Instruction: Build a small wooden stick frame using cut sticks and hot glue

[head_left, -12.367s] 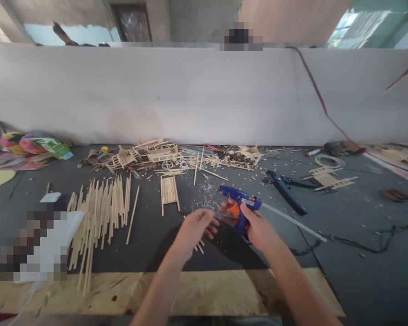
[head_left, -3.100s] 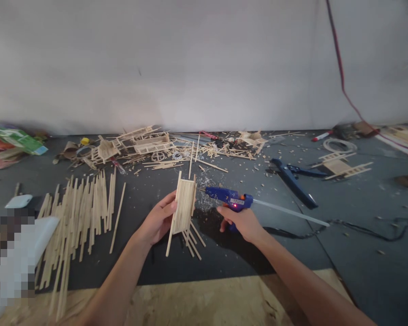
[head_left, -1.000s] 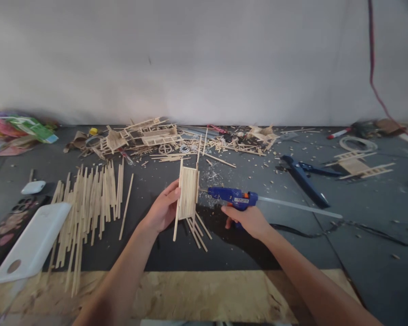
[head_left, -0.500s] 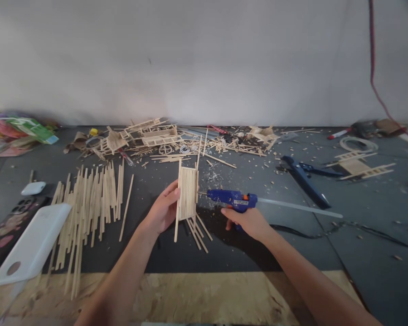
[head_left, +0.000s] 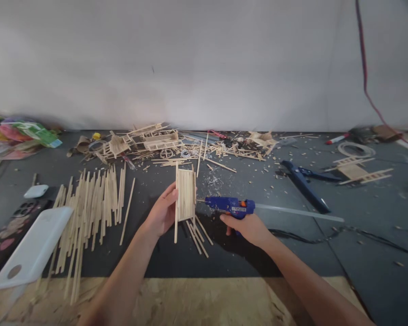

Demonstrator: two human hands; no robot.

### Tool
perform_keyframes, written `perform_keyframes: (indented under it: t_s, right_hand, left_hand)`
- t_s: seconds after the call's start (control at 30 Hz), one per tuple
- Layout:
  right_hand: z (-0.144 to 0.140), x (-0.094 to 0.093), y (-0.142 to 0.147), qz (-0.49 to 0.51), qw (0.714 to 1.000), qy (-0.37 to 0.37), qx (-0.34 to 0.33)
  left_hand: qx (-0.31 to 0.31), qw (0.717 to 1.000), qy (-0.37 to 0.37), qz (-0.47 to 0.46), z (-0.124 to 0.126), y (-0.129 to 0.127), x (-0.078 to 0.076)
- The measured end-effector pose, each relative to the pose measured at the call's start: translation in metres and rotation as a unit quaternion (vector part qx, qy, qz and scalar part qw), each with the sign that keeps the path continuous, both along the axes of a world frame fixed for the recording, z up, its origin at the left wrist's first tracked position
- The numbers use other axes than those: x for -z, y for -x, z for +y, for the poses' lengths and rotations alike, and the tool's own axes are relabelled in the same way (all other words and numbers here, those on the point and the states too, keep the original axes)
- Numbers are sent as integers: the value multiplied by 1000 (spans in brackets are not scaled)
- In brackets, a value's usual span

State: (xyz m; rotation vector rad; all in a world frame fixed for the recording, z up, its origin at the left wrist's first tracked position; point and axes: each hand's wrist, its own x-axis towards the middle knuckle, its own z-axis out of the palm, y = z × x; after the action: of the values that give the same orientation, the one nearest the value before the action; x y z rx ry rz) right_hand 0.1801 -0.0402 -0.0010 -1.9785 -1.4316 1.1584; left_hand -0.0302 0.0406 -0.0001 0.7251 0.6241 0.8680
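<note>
In the middle of the head view my left hand (head_left: 163, 209) grips a small panel of wooden sticks (head_left: 186, 192) by its left edge, holding it nearly upright. My right hand (head_left: 246, 226) is wrapped round the handle of a blue glue gun (head_left: 228, 204). The metal nozzle points left and is at the panel's right edge; whether it touches I cannot tell. A long clear glue stick (head_left: 299, 213) juts from the gun's back. Below the panel several loose sticks (head_left: 199, 235) lie on the dark surface.
Many wooden sticks (head_left: 88, 208) lie at left, beside a white power bank (head_left: 34, 246) and a patterned phone (head_left: 12, 231). Stick models (head_left: 159, 140) and scraps line the wall. At right are a blue-handled tool (head_left: 306, 185), a stick frame (head_left: 355, 170) and a black cord (head_left: 306, 237).
The view has shifted slightly, so the background sits a little lower. The glue gun's nozzle is slightly lower along the panel's right edge. Both hands keep their hold.
</note>
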Motion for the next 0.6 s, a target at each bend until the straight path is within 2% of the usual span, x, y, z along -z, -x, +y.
perform_keyframes:
  t_s: [0.33, 0.5, 0.6]
  right_hand:
    - [-1, -1, 0, 8, 1000, 16, 8]
    - [-1, 8, -1, 157, 985, -34, 66]
    - [0, 11, -1, 210, 974, -70, 51]
  left_hand:
    - [-3, 1000, 1, 1, 1, 0, 1]
    - [-8, 1000, 6, 9, 1, 0, 0]
    - [9, 1000, 3, 4, -1, 0, 0]
